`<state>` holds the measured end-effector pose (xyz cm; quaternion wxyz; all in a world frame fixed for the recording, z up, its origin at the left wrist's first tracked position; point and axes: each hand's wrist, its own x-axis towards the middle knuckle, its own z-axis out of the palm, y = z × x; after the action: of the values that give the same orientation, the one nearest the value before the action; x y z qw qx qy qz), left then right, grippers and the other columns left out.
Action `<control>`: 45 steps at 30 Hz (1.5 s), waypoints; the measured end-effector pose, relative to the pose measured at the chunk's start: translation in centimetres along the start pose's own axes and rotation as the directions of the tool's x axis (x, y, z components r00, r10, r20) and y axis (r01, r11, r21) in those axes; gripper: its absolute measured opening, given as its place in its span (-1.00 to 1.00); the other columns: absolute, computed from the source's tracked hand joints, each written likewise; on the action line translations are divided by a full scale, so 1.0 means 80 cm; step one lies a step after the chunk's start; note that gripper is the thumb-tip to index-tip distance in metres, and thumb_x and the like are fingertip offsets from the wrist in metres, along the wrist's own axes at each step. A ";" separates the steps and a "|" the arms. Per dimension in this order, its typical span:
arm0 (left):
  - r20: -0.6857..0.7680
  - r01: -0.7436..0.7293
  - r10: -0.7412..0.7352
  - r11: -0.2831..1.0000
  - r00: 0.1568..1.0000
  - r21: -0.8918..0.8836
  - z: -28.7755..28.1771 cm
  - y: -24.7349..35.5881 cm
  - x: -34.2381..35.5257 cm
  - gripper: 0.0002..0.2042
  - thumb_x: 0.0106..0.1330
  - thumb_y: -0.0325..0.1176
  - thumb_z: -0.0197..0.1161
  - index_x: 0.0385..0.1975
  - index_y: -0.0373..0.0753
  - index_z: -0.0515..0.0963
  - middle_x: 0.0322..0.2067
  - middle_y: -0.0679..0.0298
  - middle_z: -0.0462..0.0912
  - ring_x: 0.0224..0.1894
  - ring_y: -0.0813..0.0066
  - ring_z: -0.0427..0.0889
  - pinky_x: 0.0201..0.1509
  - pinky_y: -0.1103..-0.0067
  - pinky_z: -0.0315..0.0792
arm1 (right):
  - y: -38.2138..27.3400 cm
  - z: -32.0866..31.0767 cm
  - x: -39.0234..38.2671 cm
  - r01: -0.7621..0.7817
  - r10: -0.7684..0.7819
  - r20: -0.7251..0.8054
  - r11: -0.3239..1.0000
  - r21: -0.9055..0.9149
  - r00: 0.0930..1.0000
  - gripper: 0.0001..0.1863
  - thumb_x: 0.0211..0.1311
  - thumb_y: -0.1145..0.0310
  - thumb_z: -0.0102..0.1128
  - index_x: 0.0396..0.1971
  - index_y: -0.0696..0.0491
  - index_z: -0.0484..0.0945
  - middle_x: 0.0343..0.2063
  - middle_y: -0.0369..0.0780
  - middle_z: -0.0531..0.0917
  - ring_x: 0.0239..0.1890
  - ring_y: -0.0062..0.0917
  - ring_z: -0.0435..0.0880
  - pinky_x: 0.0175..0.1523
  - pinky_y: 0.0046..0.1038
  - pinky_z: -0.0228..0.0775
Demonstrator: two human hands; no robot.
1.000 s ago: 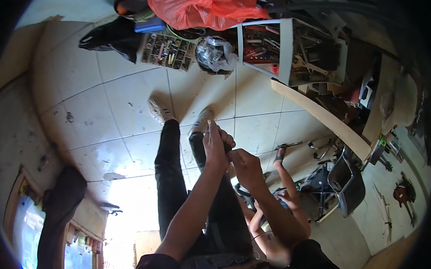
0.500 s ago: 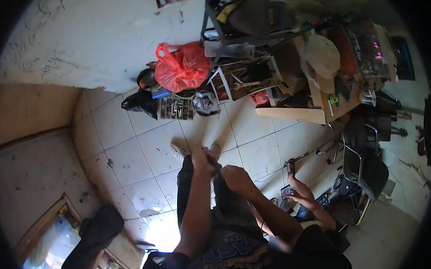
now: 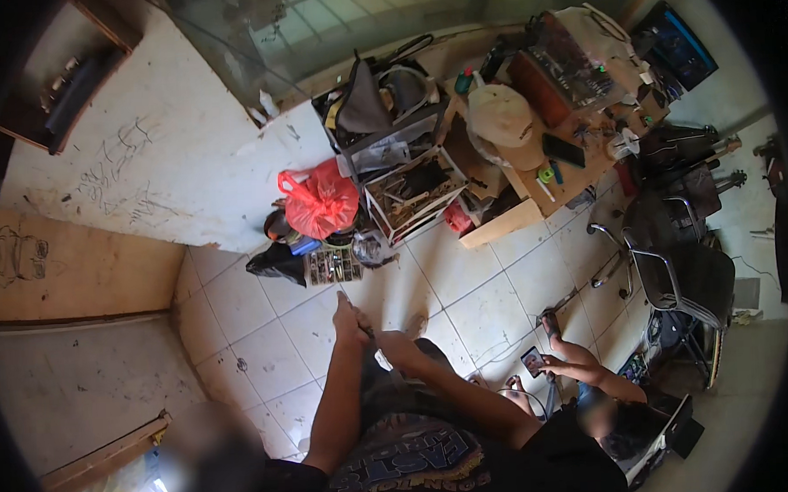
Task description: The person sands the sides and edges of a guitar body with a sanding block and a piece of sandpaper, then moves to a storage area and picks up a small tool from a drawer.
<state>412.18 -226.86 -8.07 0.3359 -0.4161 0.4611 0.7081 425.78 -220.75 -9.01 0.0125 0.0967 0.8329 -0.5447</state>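
My left hand (image 3: 351, 323) is closed in front of my body, over the tiled floor. A small dark thing shows at its edge, beside my right hand; its kind is too blurred to tell. My right hand (image 3: 399, 351) is just right of it and lower, fingers curled in close to the left hand. What the right fingers hold, if anything, is hidden. Beyond the hands, on the floor, lies a compartment box (image 3: 333, 267) of small parts. Around it are a tied red plastic bag (image 3: 324, 203), a black bag (image 3: 276, 265) and a clear plastic bag (image 3: 372, 248).
A tray of tools (image 3: 416, 192) stands by a wooden desk (image 3: 500, 225) bearing a beige cap (image 3: 499, 116) and a phone (image 3: 564, 150). At right is a black chair (image 3: 681, 264). One person holds a phone (image 3: 532, 361) at lower right; another's blurred head (image 3: 212, 461) is at lower left.
The view has tilted up, showing more wall and the window behind the desk. My hands stay close together, the left reaching farther forward. A blurred head has come in at lower left.
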 end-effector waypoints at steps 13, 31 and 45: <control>0.159 -0.063 0.049 0.995 0.986 0.083 0.087 0.039 0.010 -0.45 0.39 0.22 0.01 -0.73 0.01 0.11 -0.84 0.45 0.04 -0.86 0.55 0.10 -0.80 0.55 -0.05 | -0.070 -0.098 0.050 -0.445 0.435 0.117 0.809 0.384 0.893 -0.65 0.38 0.16 -0.15 -0.38 0.12 0.51 -0.71 -0.21 0.45 -0.73 -0.45 0.38 -0.60 -0.28 0.19; 0.630 -0.606 -0.142 0.178 0.764 0.775 0.016 -0.003 -0.113 -0.58 0.27 0.03 0.30 -0.17 -0.26 0.61 -0.44 0.35 0.59 -0.44 0.61 0.52 -0.43 0.61 0.41 | 0.013 -0.188 -0.035 -0.629 0.441 0.482 0.691 0.356 0.757 -0.80 0.30 0.28 0.04 -0.30 0.04 0.61 -0.75 -0.42 0.35 -0.74 -0.64 0.31 -0.63 -0.51 0.10; 0.313 -0.397 0.259 0.411 0.914 0.820 -0.051 0.053 0.100 -0.64 0.23 -0.12 0.39 -0.48 -0.32 0.50 -0.70 0.34 0.43 -0.75 0.58 0.35 -0.74 0.59 0.27 | -0.300 -0.488 -0.038 0.571 -0.614 -0.432 0.784 -0.243 0.660 -0.55 -0.05 0.79 -0.01 -0.15 0.07 0.57 -0.18 -0.19 0.66 -0.15 -0.30 0.66 -0.08 -0.26 0.53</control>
<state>406.22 -231.42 -14.60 0.3846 -0.0396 0.8028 0.4538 427.82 -195.02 28.96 -0.3724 -0.0460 0.8162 -0.4394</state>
